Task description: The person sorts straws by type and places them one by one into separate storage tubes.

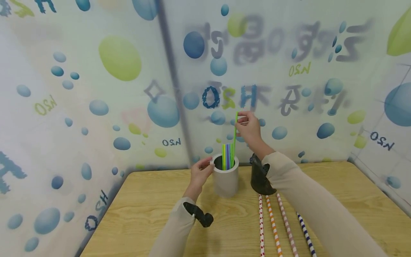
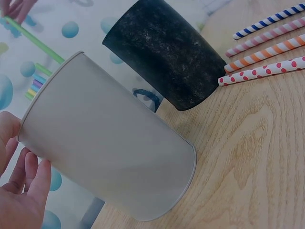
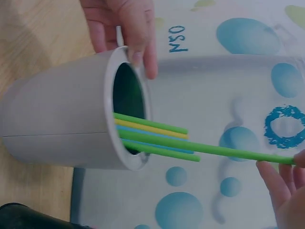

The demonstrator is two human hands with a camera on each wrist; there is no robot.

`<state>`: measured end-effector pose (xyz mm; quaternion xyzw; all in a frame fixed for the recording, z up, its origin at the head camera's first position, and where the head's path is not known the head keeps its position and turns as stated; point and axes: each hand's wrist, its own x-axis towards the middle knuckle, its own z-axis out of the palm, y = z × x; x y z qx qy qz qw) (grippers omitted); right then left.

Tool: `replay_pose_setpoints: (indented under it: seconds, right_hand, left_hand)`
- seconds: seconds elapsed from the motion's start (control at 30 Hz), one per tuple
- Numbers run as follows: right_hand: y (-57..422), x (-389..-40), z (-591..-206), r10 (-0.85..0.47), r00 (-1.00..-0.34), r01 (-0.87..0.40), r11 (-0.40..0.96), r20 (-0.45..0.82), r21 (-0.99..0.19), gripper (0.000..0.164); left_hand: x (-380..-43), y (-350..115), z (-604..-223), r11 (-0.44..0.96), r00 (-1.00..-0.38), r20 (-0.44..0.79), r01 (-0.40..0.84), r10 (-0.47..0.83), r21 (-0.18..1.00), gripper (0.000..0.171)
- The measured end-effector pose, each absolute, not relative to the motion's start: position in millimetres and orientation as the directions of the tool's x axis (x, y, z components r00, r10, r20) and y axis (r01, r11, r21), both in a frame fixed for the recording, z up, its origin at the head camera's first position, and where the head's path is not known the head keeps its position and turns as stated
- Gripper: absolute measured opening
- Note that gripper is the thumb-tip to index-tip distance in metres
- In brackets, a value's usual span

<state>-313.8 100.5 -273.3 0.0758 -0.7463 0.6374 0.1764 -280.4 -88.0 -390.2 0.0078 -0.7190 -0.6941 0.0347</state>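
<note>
A light grey cylindrical cup [image 1: 226, 186] stands upright on the wooden table. Several plain straws [image 1: 227, 157] in green, yellow, blue and purple lean inside it. Above them, my right hand [image 1: 250, 129] pinches the upper end of a green straw [image 1: 234, 138], which stands well higher than the others. Its lower end is hidden within the cup. At the cup's left side, my left hand [image 1: 199, 175] holds the rim between thumb and fingers, seen closer in the right wrist view.
A black cup [image 2: 164, 52] stands right of the grey one, partly behind my right wrist. Before it lie paper straws: red-dotted [image 1: 261, 225], orange-striped [image 1: 273, 225], pink-striped [image 1: 287, 225] and navy-striped [image 1: 306, 233]. A patterned curtain [image 1: 128, 107] hangs behind the table [image 1: 154, 200].
</note>
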Motion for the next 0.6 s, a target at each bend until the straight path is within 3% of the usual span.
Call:
replay_pose_setpoints:
  seconds: [0.6]
  right_hand:
    - [100.3,-313.2,-325.6,0.073,-0.990,-0.100,0.220,0.118,-0.970,0.033]
  left_hand:
    - [-288.4,-88.6,-400.3,0.025,-0.996,0.040,0.038,-0.075,0.999,0.035]
